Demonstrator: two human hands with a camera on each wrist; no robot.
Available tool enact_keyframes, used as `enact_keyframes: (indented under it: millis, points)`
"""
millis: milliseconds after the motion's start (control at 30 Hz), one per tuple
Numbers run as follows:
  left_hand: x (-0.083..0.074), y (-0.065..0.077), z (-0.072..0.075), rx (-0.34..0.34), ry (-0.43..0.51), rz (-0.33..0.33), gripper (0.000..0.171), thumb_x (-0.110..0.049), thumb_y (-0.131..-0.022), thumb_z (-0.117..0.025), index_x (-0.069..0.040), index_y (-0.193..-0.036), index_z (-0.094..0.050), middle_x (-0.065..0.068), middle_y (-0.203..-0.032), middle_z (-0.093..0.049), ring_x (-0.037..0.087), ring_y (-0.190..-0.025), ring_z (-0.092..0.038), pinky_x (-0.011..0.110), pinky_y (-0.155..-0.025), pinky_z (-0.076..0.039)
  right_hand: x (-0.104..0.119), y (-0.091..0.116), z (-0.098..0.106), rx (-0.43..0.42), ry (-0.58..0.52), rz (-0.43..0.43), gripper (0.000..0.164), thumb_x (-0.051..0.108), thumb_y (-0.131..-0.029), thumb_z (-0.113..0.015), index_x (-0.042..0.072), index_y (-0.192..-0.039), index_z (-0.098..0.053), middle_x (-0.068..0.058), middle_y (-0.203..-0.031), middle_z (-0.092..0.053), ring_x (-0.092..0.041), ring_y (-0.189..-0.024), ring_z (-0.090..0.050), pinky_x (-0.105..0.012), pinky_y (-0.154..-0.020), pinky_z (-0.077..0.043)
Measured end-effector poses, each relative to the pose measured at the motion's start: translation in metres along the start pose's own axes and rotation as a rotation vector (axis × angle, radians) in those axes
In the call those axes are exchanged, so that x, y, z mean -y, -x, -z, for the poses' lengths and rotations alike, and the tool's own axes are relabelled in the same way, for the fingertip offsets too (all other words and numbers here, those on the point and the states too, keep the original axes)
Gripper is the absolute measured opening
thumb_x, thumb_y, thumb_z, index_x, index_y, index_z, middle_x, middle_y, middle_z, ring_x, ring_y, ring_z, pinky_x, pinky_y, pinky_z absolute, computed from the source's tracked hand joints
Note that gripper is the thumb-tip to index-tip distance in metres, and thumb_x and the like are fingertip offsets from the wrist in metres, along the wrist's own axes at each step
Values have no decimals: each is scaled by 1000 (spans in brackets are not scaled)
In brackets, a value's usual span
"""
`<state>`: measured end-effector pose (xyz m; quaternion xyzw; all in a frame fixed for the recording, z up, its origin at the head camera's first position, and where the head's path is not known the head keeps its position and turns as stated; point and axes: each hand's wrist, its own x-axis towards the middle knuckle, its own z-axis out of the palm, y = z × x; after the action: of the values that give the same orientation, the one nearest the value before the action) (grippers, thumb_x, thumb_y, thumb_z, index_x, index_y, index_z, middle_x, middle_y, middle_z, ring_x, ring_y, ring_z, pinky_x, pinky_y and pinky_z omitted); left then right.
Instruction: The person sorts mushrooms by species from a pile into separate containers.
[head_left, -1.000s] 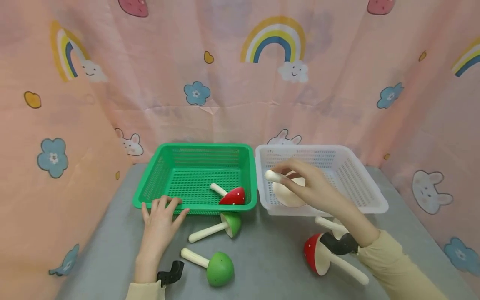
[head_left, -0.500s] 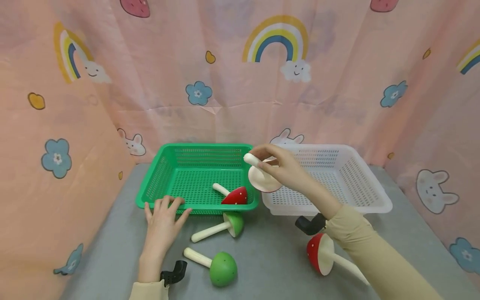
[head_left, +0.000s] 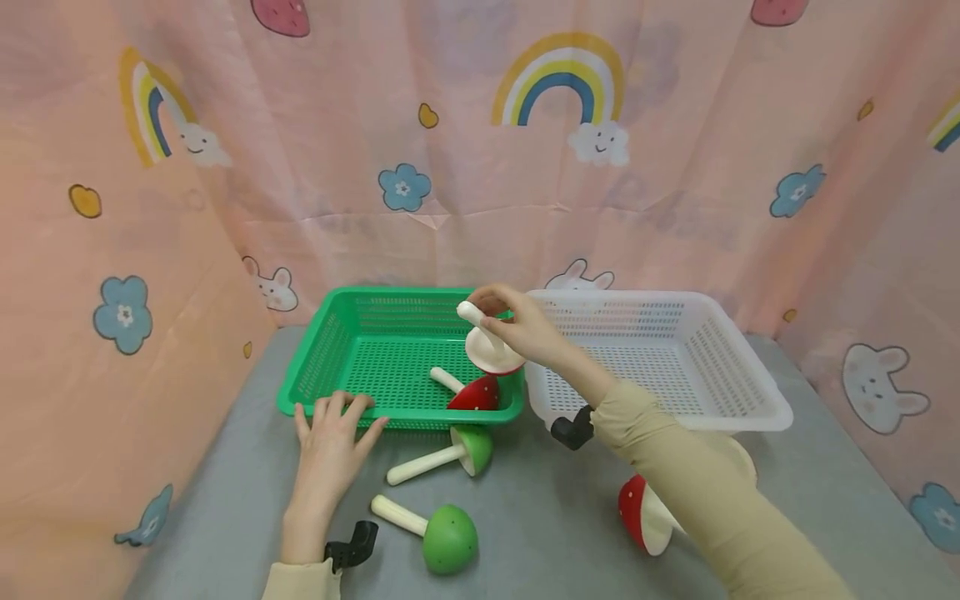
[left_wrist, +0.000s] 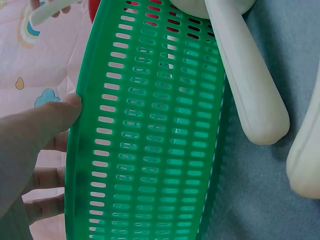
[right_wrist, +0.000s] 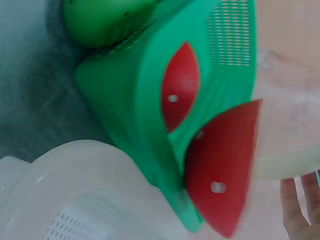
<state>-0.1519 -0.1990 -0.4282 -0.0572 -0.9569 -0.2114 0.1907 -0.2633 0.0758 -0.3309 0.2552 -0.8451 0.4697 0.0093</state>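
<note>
My right hand (head_left: 517,327) pinches the pale stem of a red-capped toy mushroom (head_left: 493,353), its cap hanging down over the right end of the green basket (head_left: 307,350). In the right wrist view the red cap (right_wrist: 222,170) is close to the basket rim. Another red mushroom (head_left: 477,394) lies inside that basket. My left hand (head_left: 328,446) rests with spread fingers on the basket's front rim; the left wrist view shows the thumb (left_wrist: 57,116) touching the rim. Two green mushrooms, one nearer the basket (head_left: 472,450) and one nearer me (head_left: 450,539), lie on the table.
A white basket (head_left: 776,408) stands right beside the green one. On the grey table, a red mushroom (head_left: 633,508) and a pale cap underside (head_left: 742,457) are partly hidden by my right sleeve (head_left: 697,475). A pink patterned curtain (head_left: 480,233) hangs behind.
My right hand has carried the red mushroom leftward and up from the white basket to above the green basket. My left hand keeps its place on the rim.
</note>
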Motion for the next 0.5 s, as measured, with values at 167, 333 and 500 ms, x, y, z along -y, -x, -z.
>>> enact_keyframes:
  millis: [167,333,500]
  points:
    - [-1,-1,0,9,-7,-1,28,-34,-87,-71,-15,-108,-66,10,-113,-59,36,-117,-47,75,-109,-9,-6,-14,-13,-30,4,-1,28,7,-94,-60,11,-121,-59,-11,-118,-65,-28,-107,-61,-45,-93,-51]
    - [0,-1,0,8,-6,10,29,-35,-87,-70,-16,-108,-66,10,-114,-58,36,-118,-47,75,-110,-8,-9,-28,-25,-33,37,9,26,7,-94,-60,10,-120,-59,-13,-117,-66,-29,-106,-63,-45,-93,-52]
    - [0,-1,-1,10,-14,13,29,-36,-88,-70,-17,-109,-66,9,-115,-58,36,-118,-47,75,-110,-9,-15,-36,-38,15,103,-20,24,7,-95,-58,11,-119,-60,-12,-118,-64,-29,-107,-63,-44,-93,-52]
